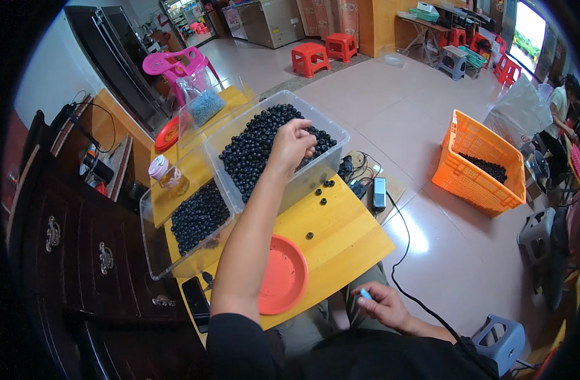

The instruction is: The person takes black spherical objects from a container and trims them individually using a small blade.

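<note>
My left hand (292, 147) reaches over a large clear plastic bin (310, 180) heaped with small round black pieces (258, 142). Its fingers are curled together just above the heap, and whatever they may pinch is hidden. Low by my lap, my right hand (386, 308) is closed on a small light-blue piece (365, 294), of which only the end shows. Under my left forearm lies a round orange-red dish (285, 272), partly covered by the arm. A second clear bin (152, 244) to the left holds more black pieces (200, 215).
Several loose black pieces (310, 235) lie on the yellow table (340, 244). A phone (196, 304) rests at its near left edge, a lidded cup (166, 174) farther back. A black cable (401, 253) runs past its right side. An orange crate (477, 180) stands on the floor.
</note>
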The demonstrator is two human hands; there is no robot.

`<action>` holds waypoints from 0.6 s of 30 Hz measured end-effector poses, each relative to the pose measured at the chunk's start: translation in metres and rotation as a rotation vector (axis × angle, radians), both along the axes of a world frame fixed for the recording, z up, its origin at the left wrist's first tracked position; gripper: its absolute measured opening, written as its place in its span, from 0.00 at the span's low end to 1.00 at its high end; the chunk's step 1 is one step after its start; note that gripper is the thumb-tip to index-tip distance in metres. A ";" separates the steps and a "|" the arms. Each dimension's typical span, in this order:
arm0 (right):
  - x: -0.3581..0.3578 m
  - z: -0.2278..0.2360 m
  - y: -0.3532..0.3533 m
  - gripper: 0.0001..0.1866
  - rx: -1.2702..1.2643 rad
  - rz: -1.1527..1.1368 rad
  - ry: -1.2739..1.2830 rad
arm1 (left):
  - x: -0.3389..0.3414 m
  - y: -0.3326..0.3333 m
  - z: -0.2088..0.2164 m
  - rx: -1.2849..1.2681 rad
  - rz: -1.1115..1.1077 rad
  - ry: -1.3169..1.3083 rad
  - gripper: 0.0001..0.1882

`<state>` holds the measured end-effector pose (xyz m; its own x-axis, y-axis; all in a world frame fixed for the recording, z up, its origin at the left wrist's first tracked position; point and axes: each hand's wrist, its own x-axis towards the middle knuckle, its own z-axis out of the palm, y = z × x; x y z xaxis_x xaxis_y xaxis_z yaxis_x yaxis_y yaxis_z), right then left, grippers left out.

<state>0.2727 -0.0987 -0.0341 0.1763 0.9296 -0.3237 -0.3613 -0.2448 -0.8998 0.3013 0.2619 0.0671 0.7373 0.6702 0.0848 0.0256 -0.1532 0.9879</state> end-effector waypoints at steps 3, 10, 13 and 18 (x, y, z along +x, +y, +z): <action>0.004 0.012 0.001 0.12 0.117 -0.132 -0.060 | -0.061 -0.052 0.015 -0.053 -0.178 -0.076 0.11; -0.017 0.024 0.012 0.07 0.199 -0.068 -0.137 | -0.201 -0.172 -0.039 -0.595 -0.087 -0.251 0.07; -0.035 0.034 0.018 0.06 0.318 -0.031 -0.306 | -0.225 -0.216 -0.068 -0.894 -0.079 -0.436 0.08; -0.050 0.052 0.017 0.09 0.341 0.156 -0.461 | -0.244 -0.251 -0.081 -1.121 -0.027 -0.616 0.11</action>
